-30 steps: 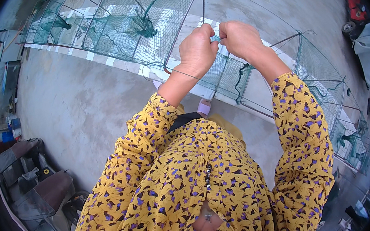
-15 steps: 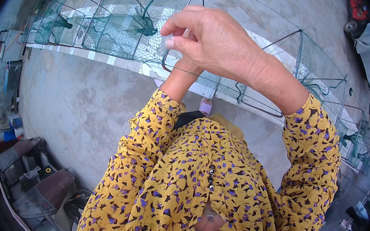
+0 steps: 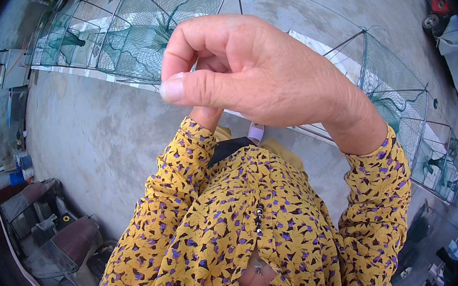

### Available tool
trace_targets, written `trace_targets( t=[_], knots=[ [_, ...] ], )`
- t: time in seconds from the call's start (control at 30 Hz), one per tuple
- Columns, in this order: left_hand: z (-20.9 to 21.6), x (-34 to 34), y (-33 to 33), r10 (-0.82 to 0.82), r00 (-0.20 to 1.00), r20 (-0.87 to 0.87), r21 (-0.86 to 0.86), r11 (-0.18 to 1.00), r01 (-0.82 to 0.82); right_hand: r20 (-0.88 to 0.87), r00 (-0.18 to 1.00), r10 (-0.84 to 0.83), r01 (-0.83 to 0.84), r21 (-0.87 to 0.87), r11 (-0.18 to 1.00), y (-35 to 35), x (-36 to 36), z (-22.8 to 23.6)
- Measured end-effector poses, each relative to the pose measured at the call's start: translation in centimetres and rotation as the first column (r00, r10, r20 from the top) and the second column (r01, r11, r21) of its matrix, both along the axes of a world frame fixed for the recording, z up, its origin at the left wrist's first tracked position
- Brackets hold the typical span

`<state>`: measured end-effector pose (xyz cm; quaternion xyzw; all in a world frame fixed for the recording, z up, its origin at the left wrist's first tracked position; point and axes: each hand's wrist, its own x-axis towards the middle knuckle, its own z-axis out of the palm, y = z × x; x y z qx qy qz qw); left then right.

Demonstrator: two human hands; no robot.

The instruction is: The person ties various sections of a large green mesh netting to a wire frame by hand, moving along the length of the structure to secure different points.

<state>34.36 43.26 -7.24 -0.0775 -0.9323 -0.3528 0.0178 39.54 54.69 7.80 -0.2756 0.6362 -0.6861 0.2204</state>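
My right hand [image 3: 237, 68] is raised close in front, its thumb and forefinger tips pressed together in a pinch. What they hold, if anything, is too small to make out. Behind it my left hand [image 3: 206, 116] is almost wholly covered; only the wrist and a bit beside it show, so its fingers stay hidden. Beyond both hands stretches a long green mesh fish trap [image 3: 140, 27] with dark metal frames. One section of it, between the frames in the middle, lies partly behind my right hand.
Under the trap runs a white strip [image 3: 99, 73] across the concrete floor [image 3: 91, 123]. A cart with dark seats [image 3: 71, 238] stands at the lower left. Items line the left wall, and a red machine [image 3: 439, 5] with a wheel is at the far right.
My right hand has come closer and a little left, now looking larger, and its thumb and forefinger have closed to a pinch. It covers more of my left hand.
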Motion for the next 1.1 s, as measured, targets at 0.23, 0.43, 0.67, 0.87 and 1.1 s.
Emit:
trace_targets(
  t=[0.23,0.43,0.67,0.87,1.1],
  knots=[
    [0.6,-0.1,1.5,0.069,0.997,0.043,-0.039,0.997,-0.067,-0.02,0.998,0.054,-0.054,-0.622,0.781,12.0,-3.1,3.0],
    [-1.1,-0.2,0.1,0.084,0.995,0.055,0.072,0.994,-0.088,0.019,0.945,-0.327,0.325,-0.18,0.928,14.4,-2.0,-0.6],
    [-0.9,0.2,0.4,0.062,0.995,0.079,0.215,0.973,-0.078,-0.47,0.8,-0.373,0.599,0.662,0.451,10.7,-0.6,-3.8],
    [-0.6,0.4,0.7,0.049,0.998,0.051,0.273,0.96,-0.061,-0.845,0.512,-0.158,0.809,0.412,0.42,7.9,-2.7,-6.9],
    [-0.6,0.6,1.1,0.117,0.991,0.067,0.254,0.958,-0.13,-0.751,0.639,-0.168,0.741,0.541,0.397,5.6,-4.6,-6.5]
  ],
)
